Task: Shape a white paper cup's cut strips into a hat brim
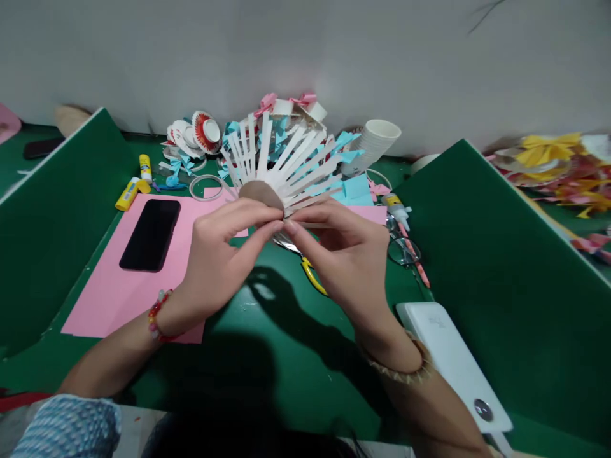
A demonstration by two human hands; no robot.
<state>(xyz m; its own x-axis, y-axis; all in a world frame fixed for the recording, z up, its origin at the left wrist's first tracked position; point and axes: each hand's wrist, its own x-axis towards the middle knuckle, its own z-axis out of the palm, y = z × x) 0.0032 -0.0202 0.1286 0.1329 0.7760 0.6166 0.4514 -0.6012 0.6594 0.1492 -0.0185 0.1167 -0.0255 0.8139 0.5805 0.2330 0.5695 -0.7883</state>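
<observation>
Between my two hands, above the green table, is a paper cup cut into strips (298,162), its white strips fanned out away from me. A round brown piece (260,193) lies against its middle. My left hand (224,245) pinches the near edge between thumb and forefinger. Right beside it, my right hand (341,245) pinches the same edge, thumb tips almost touching. What the other fingers of each hand do underneath is hidden. Below my hands lies a pair of scissors with a yellow handle (314,277), partly covered by my right hand.
Pink paper sheets (109,286) with a black phone (150,235) lie left. Glue sticks (126,194), stacked paper cups (377,143) and cut paper pieces (191,137) stand behind. Eyeglasses (405,250) and a white power bank (453,362) lie right. Green dividers (515,286) flank the table.
</observation>
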